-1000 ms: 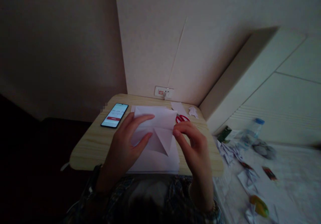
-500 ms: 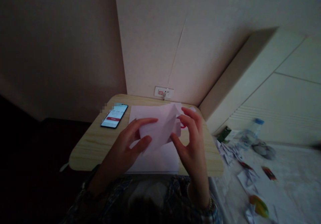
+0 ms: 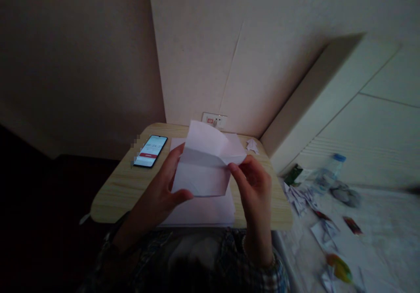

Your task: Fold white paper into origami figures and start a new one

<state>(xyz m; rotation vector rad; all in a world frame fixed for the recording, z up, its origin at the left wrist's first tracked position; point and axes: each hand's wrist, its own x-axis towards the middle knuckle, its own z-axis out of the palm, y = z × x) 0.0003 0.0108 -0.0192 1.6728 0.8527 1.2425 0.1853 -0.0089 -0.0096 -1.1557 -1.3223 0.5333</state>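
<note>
Both hands hold a partly folded white sheet of paper up above a small wooden table. My left hand grips its left edge, thumb on the front and fingers behind. My right hand pinches its right edge at the fold. The upper flap of the sheet stands raised towards the wall. Under it a stack of white paper lies flat on the table.
A phone with a lit screen lies at the table's back left. A small folded paper piece sits at the back right, below a wall socket. To the right, a white surface holds paper scraps, a plastic bottle and wrappers.
The folded sheet was pressed flat on the stack a second ago; both hands have since lifted and turned it, and it now hides the red scissors behind it.
</note>
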